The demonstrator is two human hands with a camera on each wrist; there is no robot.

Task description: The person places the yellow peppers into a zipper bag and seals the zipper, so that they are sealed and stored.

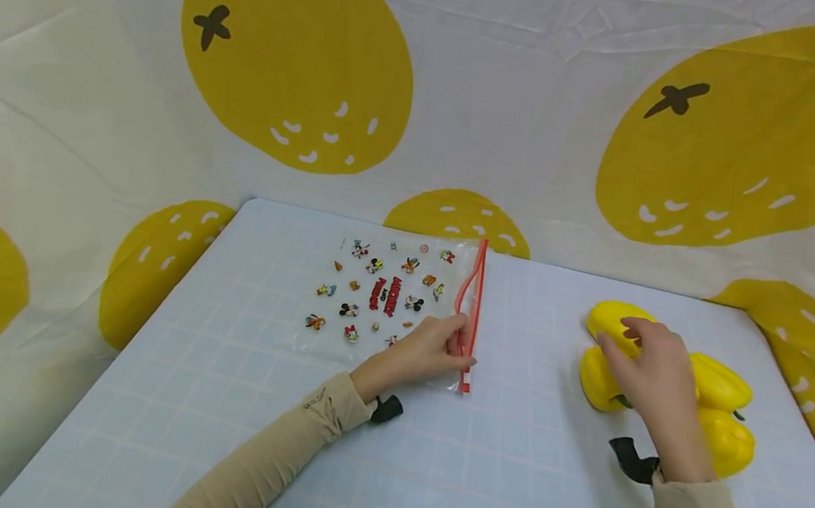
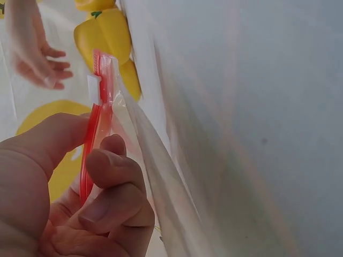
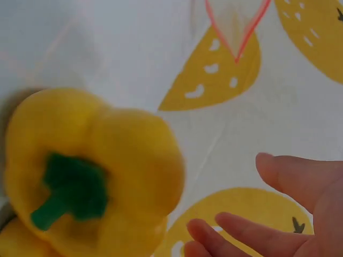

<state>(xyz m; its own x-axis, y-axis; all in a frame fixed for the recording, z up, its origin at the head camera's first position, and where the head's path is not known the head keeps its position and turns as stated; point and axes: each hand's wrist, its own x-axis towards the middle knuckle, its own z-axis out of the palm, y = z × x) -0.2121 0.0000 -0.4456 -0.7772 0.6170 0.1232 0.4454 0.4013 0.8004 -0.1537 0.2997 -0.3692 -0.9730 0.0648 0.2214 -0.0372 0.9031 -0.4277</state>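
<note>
The left hand [image 1: 427, 347] is pinching the bag [image 1: 366, 283] while the right hand [image 1: 653, 376], relaxed and empty, is risking rolling the yellow peppers [image 1: 721, 383] by nudging them.

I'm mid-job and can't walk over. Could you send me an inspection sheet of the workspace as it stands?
Surface: pale blue table with faint grid lines.
Bag: clear, printed with cartoon figures, lying on the table; its mouth is partly parted along the red zip edge.
Yellow peppers: at least four, grouped at the right of the table; none seen in the bag.
Clutter: nothing seen.
Left hand: pinches the red zip edge.
Right hand: above the yellow peppers, holding nothing.
Cables: nothing seen.
Surroundings: white backdrop with large yellow fruit prints.
</note>
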